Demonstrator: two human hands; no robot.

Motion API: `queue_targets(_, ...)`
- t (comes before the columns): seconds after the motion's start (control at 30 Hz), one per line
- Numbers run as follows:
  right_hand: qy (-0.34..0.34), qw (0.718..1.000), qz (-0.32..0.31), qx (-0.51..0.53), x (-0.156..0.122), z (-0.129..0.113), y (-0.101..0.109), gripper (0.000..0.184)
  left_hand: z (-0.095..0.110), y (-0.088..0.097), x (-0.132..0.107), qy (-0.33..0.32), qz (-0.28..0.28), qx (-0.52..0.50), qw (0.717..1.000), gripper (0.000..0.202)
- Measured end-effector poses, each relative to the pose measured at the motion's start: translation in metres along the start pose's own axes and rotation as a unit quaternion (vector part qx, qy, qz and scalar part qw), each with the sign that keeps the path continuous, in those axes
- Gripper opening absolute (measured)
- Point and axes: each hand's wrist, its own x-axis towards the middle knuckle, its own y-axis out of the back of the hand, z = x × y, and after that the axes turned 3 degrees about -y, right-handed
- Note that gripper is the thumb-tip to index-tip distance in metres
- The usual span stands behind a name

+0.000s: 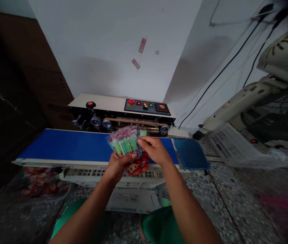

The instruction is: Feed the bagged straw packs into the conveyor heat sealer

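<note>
Both my hands hold a clear plastic packet (125, 140) filled with small green and pink items, with red cartoon-face pieces (136, 166) showing at its lower end. My left hand (118, 164) grips it from below, fingers closed around its bottom. My right hand (152, 149) pinches its right edge between thumb and fingers. The packet hangs just above the front edge of a blue conveyor belt (67, 145), which belongs to a band sealing machine (123, 113) against the wall.
The machine's control panel (147, 106) shows a red button and lit displays. A clear tub of red packets (40, 181) sits low at the left. A cardboard box (131, 200) lies under the conveyor. A white fan (268, 78) and cables stand at the right.
</note>
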Motion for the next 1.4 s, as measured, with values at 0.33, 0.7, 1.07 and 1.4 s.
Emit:
queue_targets(0.33,0.012,0.968,0.198,0.154,0.002,0.024,-0.002,0.028,0.001,-0.001,-0.001,-0.01,0.008,-0.027,1.0,0.037)
queue_targets(0.7,-0.076,0.89,0.42,-0.16,-0.016,0.059,0.099,0.033,0.006,0.0,0.0,0.006,0.049,-0.001,0.999,0.031)
queue_targets(1.07,-0.238,0.837,0.255,-0.422,0.01,0.074,0.086,0.025,0.003,0.0,-0.001,0.018,0.026,0.016,0.999,0.027)
queue_targets(1.4,0.019,0.996,0.084,0.018,-0.007,0.008,-0.007,0.033,0.006,-0.002,-0.002,0.009,0.007,-0.005,1.0,0.036)
